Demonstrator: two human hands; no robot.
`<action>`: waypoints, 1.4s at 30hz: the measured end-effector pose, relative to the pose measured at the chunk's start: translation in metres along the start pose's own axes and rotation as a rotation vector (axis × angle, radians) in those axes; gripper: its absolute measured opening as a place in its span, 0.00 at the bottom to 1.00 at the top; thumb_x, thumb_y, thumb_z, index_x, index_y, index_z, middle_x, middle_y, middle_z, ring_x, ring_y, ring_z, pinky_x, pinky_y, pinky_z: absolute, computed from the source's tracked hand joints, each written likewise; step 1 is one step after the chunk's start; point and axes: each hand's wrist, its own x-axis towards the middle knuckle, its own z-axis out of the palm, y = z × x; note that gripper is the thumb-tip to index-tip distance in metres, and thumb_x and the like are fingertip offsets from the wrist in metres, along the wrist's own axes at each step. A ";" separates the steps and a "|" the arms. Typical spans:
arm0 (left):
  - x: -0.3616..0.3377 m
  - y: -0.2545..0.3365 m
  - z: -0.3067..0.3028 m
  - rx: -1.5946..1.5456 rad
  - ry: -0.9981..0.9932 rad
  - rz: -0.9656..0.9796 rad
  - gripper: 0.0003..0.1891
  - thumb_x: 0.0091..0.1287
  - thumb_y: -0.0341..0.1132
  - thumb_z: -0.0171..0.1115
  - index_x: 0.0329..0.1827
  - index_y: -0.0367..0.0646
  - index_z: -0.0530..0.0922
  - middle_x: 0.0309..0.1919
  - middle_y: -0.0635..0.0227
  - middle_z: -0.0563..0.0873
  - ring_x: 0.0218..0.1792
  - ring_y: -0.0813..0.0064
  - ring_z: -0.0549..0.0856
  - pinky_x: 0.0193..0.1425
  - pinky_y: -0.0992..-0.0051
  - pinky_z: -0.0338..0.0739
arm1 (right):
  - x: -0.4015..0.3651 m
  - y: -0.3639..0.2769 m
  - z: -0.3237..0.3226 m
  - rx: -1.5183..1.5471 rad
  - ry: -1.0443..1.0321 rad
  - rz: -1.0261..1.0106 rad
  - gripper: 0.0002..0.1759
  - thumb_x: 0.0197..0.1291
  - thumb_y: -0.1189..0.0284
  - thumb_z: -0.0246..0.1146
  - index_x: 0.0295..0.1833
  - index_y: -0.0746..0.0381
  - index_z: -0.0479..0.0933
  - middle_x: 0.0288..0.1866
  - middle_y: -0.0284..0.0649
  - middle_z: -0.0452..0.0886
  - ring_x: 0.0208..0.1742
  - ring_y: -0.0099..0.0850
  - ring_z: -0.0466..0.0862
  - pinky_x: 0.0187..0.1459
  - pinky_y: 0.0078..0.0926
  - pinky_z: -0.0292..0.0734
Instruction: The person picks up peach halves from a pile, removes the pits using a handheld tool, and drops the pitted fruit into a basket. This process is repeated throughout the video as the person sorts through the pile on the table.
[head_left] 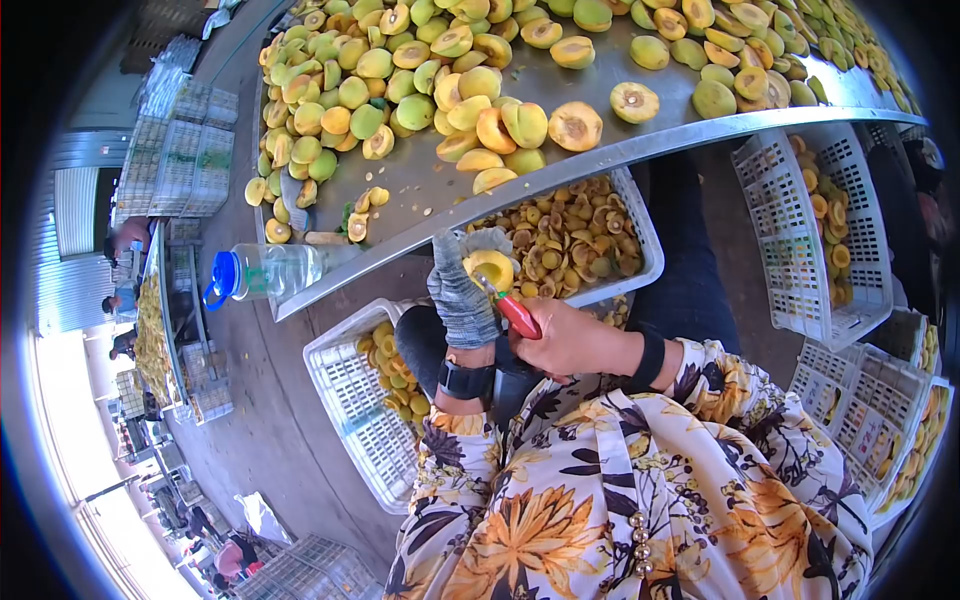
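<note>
Our gloved left hand (462, 300) is closed around a peach (490, 268), at 11 o'clock from the right hand (572, 340), which is clamped on a red-handled knife (512, 312). The basket (648, 238) lies beneath. We judge the peach soft, light and slippery: cup its round back and avoid squeezing.

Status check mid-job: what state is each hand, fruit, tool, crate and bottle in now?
left hand: gloved, fingers shut on peach
peach: halved, cut face up
right hand: bare, shut on red-handled tool
red-handled tool: tip at the peach's cut face
water bottle: lying on its side, capped
centre crate: well filled with halved fruit
left crate: partly filled
table peaches: some whole, some halved
</note>
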 end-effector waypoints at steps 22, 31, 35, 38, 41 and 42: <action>0.002 -0.005 -0.019 -0.147 -0.070 -0.101 0.31 0.67 0.62 0.37 0.49 0.41 0.74 0.42 0.65 0.82 0.43 0.70 0.81 0.50 0.72 0.75 | 0.016 0.010 -0.025 -0.376 0.533 -0.413 0.16 0.51 0.72 0.64 0.47 0.63 0.73 0.21 0.41 0.75 0.22 0.31 0.77 0.26 0.25 0.71; -0.022 -0.015 0.012 -0.078 0.009 0.026 0.23 0.71 0.50 0.42 0.49 0.38 0.75 0.37 0.67 0.82 0.36 0.78 0.80 0.41 0.79 0.76 | 0.029 0.015 -0.023 -0.536 0.177 -0.333 0.11 0.49 0.72 0.64 0.37 0.65 0.72 0.22 0.51 0.75 0.24 0.49 0.78 0.27 0.37 0.71; -0.025 -0.039 -0.021 -0.163 0.194 -0.067 0.20 0.70 0.47 0.45 0.48 0.40 0.75 0.39 0.66 0.82 0.37 0.78 0.80 0.40 0.80 0.76 | 0.019 0.011 -0.022 -0.582 0.171 -0.200 0.08 0.50 0.74 0.61 0.34 0.66 0.71 0.23 0.52 0.75 0.24 0.48 0.77 0.27 0.35 0.70; -0.045 -0.003 -0.099 0.066 0.232 -0.072 0.17 0.68 0.46 0.49 0.48 0.43 0.77 0.37 0.63 0.83 0.35 0.72 0.84 0.35 0.74 0.81 | 0.010 0.009 -0.036 -0.600 0.239 -0.167 0.07 0.49 0.76 0.59 0.33 0.66 0.70 0.24 0.53 0.75 0.25 0.48 0.77 0.29 0.35 0.71; -0.061 0.047 -0.161 1.460 0.258 -0.199 0.16 0.62 0.48 0.58 0.40 0.45 0.81 0.34 0.58 0.84 0.36 0.63 0.84 0.44 0.69 0.76 | 0.007 0.047 -0.062 -0.846 0.288 -0.219 0.09 0.47 0.77 0.58 0.36 0.64 0.70 0.25 0.52 0.75 0.28 0.48 0.78 0.30 0.39 0.71; -0.061 0.054 -0.171 1.559 0.312 -0.059 0.16 0.61 0.47 0.59 0.41 0.45 0.81 0.36 0.58 0.84 0.39 0.61 0.83 0.47 0.68 0.75 | 0.003 0.056 -0.069 -0.981 0.302 -0.182 0.10 0.46 0.76 0.59 0.37 0.63 0.71 0.27 0.51 0.74 0.28 0.48 0.78 0.30 0.40 0.72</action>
